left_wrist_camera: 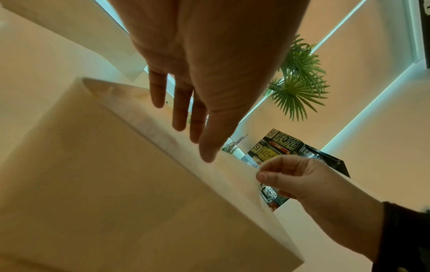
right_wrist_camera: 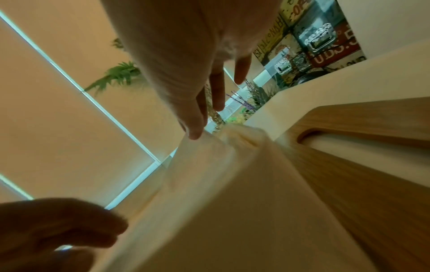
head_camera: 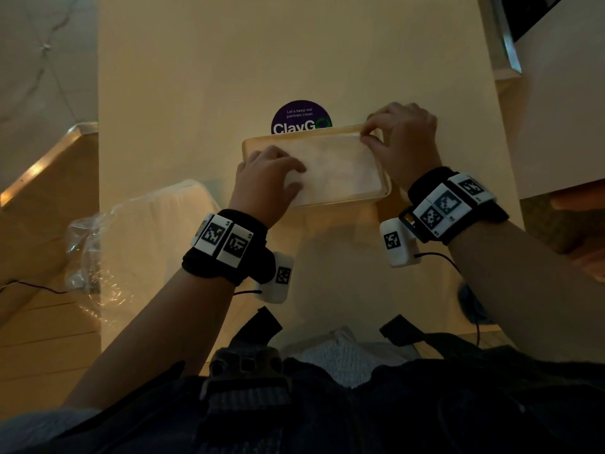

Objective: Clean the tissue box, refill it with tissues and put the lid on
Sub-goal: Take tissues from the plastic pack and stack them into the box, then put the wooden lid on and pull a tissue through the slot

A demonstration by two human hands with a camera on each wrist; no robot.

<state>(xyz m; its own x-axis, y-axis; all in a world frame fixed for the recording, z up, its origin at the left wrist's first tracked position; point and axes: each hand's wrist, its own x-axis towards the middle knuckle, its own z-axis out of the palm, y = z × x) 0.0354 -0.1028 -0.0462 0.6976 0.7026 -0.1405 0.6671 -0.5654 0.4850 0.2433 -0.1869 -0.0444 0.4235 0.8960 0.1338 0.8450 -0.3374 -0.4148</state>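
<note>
Now the flat left hand [head_camera: 268, 178] is pressing the tissues [head_camera: 340, 168] level while right hand [head_camera: 399, 136] fingertips are pinching their far corner into the box [head_camera: 386, 191]; keep edges below the rim

Plastic wrapper [head_camera: 98, 244] crowds left; table [head_camera: 229, 60] beyond lies open.

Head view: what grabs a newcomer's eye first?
The open tissue box at table centre, filled with white tissues. The left hand presses flat on them while the right hand pinches at the far right corner. Just behind the box, a purple round sticker.
</note>
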